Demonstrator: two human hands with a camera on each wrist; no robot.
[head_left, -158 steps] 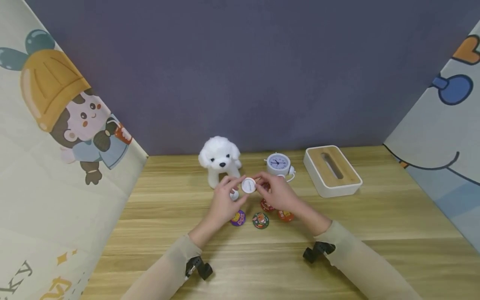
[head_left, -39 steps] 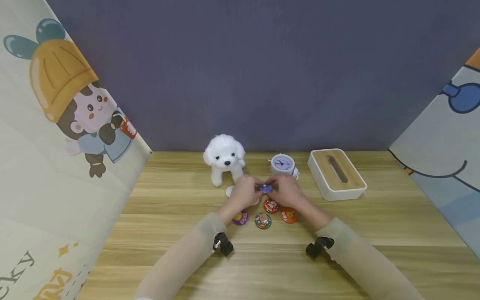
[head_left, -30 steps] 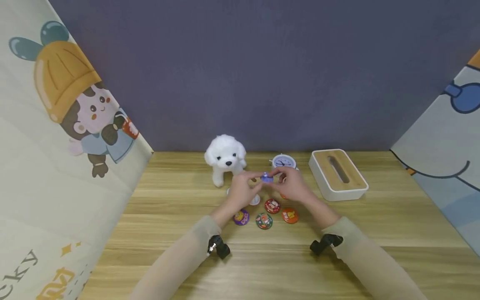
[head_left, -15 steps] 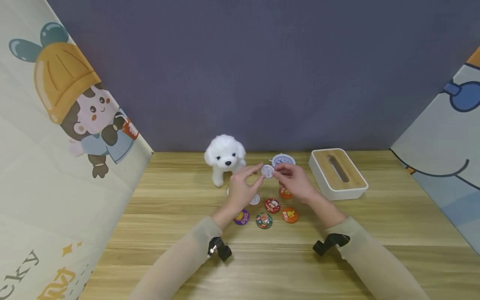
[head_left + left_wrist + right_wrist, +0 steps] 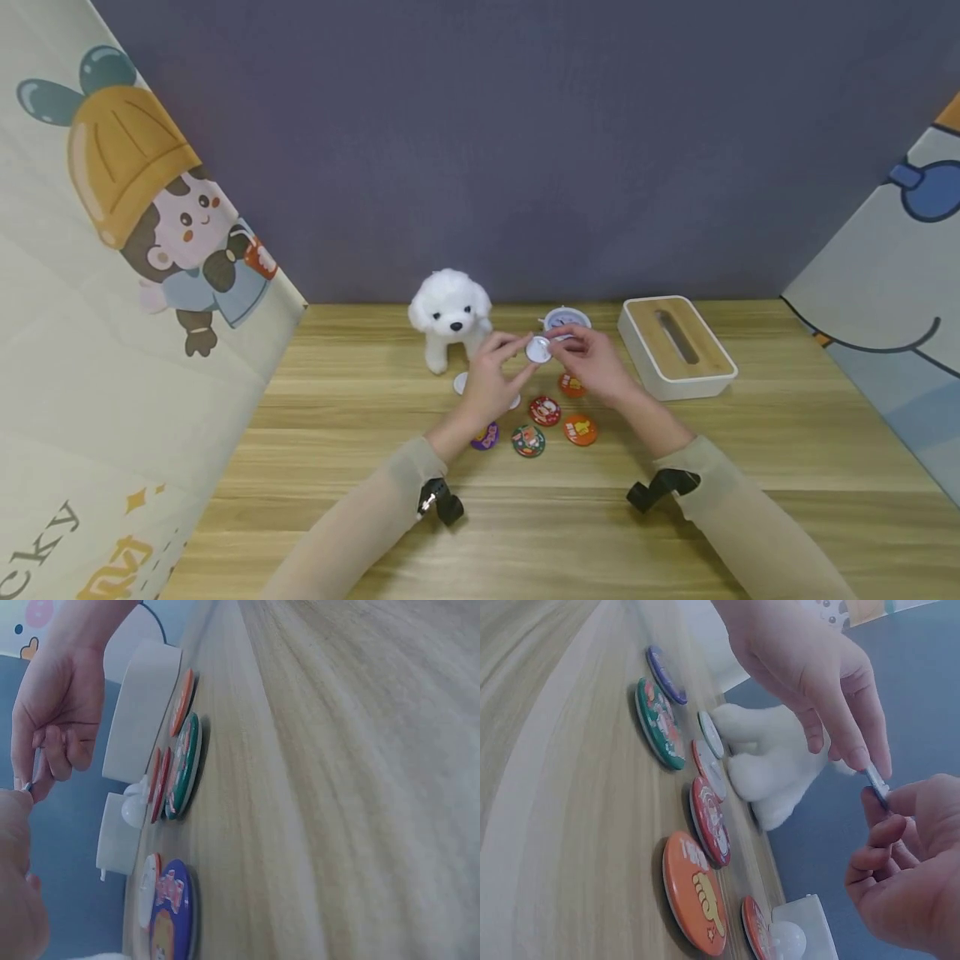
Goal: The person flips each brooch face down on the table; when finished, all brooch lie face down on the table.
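Note:
Both hands hold one round badge (image 5: 538,349) above the table, its white back with a pin facing the head camera. The left hand (image 5: 487,385) pinches its left edge between thumb and fingers. On its right edge, the right hand (image 5: 596,364) grips with thumb and fingertips. In the right wrist view the badge (image 5: 877,786) appears edge-on between the two hands. Under the hands lie a red badge (image 5: 544,411), a green badge (image 5: 528,441), two orange badges (image 5: 580,430), a purple badge (image 5: 485,437) and two white-backed ones (image 5: 461,383), some partly hidden by the left hand.
A white plush dog (image 5: 450,317) stands behind the left hand. The white alarm clock (image 5: 566,320) is partly covered by the right hand. To its right sits a white tissue box (image 5: 677,347) with a wooden lid. A dark wall (image 5: 480,150) rises behind the table.
Since the earliest frame the hands have moved right with a badge between them. About a second ago its purple face showed; now its white back does. In the last half second it has lowered slightly.

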